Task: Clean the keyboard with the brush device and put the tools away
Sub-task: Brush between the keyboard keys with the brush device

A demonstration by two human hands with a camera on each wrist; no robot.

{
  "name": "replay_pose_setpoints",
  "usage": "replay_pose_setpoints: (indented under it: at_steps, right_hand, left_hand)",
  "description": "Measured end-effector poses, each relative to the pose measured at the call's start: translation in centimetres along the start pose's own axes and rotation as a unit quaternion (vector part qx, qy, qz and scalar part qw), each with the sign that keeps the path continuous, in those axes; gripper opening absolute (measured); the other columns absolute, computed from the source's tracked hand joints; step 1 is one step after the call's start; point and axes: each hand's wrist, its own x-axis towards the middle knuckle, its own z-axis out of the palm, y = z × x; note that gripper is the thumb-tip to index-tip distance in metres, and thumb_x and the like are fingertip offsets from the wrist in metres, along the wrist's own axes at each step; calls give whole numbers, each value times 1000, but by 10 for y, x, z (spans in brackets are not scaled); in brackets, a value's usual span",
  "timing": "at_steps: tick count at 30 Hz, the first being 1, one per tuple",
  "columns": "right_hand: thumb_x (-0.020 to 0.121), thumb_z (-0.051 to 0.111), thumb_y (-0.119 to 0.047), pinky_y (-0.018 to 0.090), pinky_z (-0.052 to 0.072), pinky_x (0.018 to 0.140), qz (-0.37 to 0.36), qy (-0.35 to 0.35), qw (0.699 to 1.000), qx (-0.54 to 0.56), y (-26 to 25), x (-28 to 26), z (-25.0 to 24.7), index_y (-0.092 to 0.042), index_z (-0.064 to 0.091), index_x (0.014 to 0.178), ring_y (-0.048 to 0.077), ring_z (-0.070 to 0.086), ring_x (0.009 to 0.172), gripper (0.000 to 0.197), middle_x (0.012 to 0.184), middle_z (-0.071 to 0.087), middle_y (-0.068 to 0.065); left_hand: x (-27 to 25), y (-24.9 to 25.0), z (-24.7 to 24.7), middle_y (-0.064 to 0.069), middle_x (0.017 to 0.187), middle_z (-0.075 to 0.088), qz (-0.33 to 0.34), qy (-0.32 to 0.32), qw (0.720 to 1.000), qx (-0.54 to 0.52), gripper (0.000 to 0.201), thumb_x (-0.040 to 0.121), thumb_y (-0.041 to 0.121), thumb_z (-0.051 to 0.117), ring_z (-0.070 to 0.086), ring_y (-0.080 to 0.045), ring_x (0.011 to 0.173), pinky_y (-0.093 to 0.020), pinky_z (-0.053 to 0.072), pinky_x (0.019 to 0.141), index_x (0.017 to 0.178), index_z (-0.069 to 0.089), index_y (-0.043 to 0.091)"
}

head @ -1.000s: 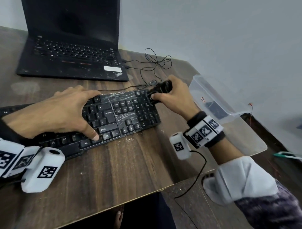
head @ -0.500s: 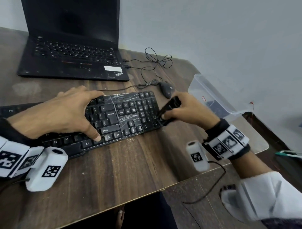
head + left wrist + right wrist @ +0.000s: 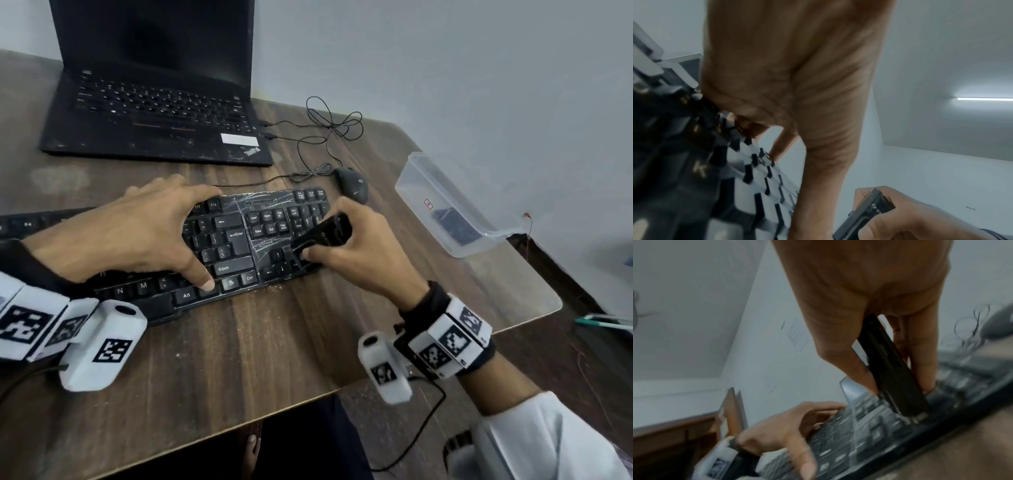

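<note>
A black keyboard (image 3: 239, 240) streaked with white dust lies across the wooden desk (image 3: 239, 359). My left hand (image 3: 137, 233) lies spread on its middle keys, thumb tip on the bottom row, fingers at the far edge. My right hand (image 3: 359, 253) grips a black brush device (image 3: 322, 233), tilted, its lower end on the arrow keys at the keyboard's right end. In the right wrist view the brush device (image 3: 894, 369) is pinched between thumb and fingers, its tip on the keyboard (image 3: 869, 434). The left wrist view shows the keyboard (image 3: 694, 170) close up and the brush device (image 3: 865, 216) in my right hand.
An open black laptop (image 3: 154, 113) stands at the back of the desk. A black mouse (image 3: 352, 185) with a coiled cable (image 3: 332, 126) lies behind the keyboard. A clear plastic box (image 3: 442, 192) holding something dark sits at the desk's right edge.
My right hand swept the brush from the keyboard's far right corner off its right end, then back left onto the arrow keys. The left hand stayed pressed on the keys.
</note>
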Motion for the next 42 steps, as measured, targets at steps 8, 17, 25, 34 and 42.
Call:
replay_pose_setpoints:
  at_steps: [8, 17, 25, 34, 42]
  right_hand:
    - [79, 87, -29, 16, 36, 53, 30, 46, 998, -26, 4, -13, 0, -26, 53, 88, 0, 56, 65, 36, 76, 62, -14]
    - [80, 85, -30, 17, 33, 52, 62, 83, 994, -35, 3, -20, -1, -25, 51, 86, -1, 52, 64, 35, 74, 59, -14]
    - [80, 83, -29, 25, 35, 59, 106, 102, 988, -56, 20, -7, -14, -20, 54, 91, 10, 56, 72, 32, 77, 58, -14]
    - [80, 84, -32, 26, 37, 59, 48, 41, 998, -23, -5, -18, 8, -21, 53, 90, 8, 57, 71, 35, 78, 62, -12]
    - [82, 83, -30, 18, 33, 55, 61, 51, 996, -40, -5, -19, 1, -26, 49, 87, 1, 55, 70, 34, 80, 61, -13]
  left_hand:
    - [4, -2, 2, 4, 125, 42, -2, 3, 1000, 12, 147, 31, 64, 94, 43, -30, 129, -49, 43, 106, 158, 23, 39]
    - [3, -1, 1, 5, 117, 39, -3, 5, 1000, 19, 146, 33, 64, 95, 45, -30, 126, -48, 43, 103, 158, 23, 39]
    - [0, 1, -1, 0, 129, 44, -2, 3, 1000, 9, 144, 37, 60, 96, 44, -30, 127, -48, 42, 105, 158, 21, 38]
    - [-2, 3, -2, 0, 135, 46, 0, -3, 1000, -2, 142, 38, 57, 97, 44, -28, 130, -49, 38, 110, 158, 24, 36]
    - [-1, 1, 0, -1, 134, 46, 1, 0, 1000, -2, 144, 35, 60, 95, 45, -29, 128, -50, 39, 109, 158, 24, 36]
